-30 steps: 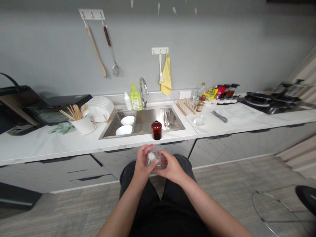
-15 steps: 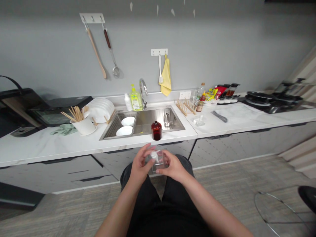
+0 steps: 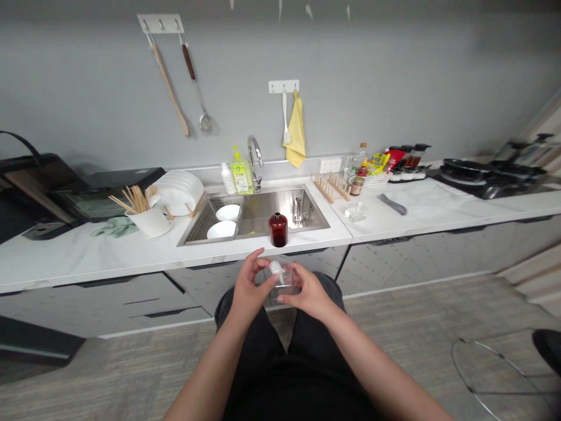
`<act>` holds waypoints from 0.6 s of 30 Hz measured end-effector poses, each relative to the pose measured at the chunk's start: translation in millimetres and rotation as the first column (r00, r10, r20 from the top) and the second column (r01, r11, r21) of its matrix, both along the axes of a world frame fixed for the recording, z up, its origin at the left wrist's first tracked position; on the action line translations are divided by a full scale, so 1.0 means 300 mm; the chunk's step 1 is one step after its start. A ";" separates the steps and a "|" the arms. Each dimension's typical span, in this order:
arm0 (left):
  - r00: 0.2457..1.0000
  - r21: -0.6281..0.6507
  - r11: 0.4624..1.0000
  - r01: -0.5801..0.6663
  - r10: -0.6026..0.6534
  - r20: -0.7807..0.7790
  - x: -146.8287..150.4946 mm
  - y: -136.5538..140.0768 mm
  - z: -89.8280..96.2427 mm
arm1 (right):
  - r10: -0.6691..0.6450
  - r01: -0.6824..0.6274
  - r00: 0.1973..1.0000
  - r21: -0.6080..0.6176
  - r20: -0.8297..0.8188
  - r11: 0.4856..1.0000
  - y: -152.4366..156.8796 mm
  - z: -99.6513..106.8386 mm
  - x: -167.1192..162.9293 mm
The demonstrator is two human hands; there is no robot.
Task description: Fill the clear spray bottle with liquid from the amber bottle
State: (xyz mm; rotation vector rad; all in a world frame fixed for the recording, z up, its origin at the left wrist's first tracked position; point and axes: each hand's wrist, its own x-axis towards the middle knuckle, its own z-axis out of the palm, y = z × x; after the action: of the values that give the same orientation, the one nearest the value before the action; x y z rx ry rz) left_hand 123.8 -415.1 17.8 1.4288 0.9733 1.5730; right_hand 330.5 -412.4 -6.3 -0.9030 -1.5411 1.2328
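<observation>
Over my lap, in front of the counter edge, a clear square pump bottle [image 3: 284, 289] is held in both hands. My right hand [image 3: 308, 294] is closed around the body of the bottle, thumb on the near side. My left hand [image 3: 250, 287] is at the white pump top [image 3: 276, 268], its thumb and fingers curled about it from the left. Just beyond, a dark red-brown bottle [image 3: 278, 230] without a cap stands upright on the front rim of the sink.
The steel sink [image 3: 258, 213] holds a grey basket with white bowls [image 3: 221, 229]. To its left stand a white chopstick holder [image 3: 151, 223] and racked plates [image 3: 179, 193]. On the right are a wooden rack [image 3: 331, 187], a clear item [image 3: 355, 211] and a jar [image 3: 356, 186].
The camera view has shifted slightly. My left thumb and fingers have moved a little around the white pump top, whose spout has turned; my right hand keeps hold of the clear bottle.
</observation>
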 end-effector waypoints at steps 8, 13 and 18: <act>0.986 -0.048 0.987 0.156 -0.152 0.073 0.001 -0.018 -0.005 | 0.036 -0.036 0.999 0.005 -0.029 0.999 -0.009 0.012 0.000; 0.997 -0.004 0.998 0.067 -0.067 -0.047 0.004 -0.010 -0.001 | 0.042 -0.042 0.999 0.027 0.013 0.999 -0.022 0.013 -0.008; 0.974 -0.018 0.975 0.219 -0.218 0.060 -0.005 -0.028 -0.013 | 0.050 -0.051 0.998 -0.003 -0.046 0.999 -0.015 0.011 -0.005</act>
State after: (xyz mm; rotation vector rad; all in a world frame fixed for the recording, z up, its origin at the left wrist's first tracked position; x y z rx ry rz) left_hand 122.2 -423.5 14.0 1.4145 0.7705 1.4272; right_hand 329.1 -416.9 -3.0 -0.8372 -1.5339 1.2841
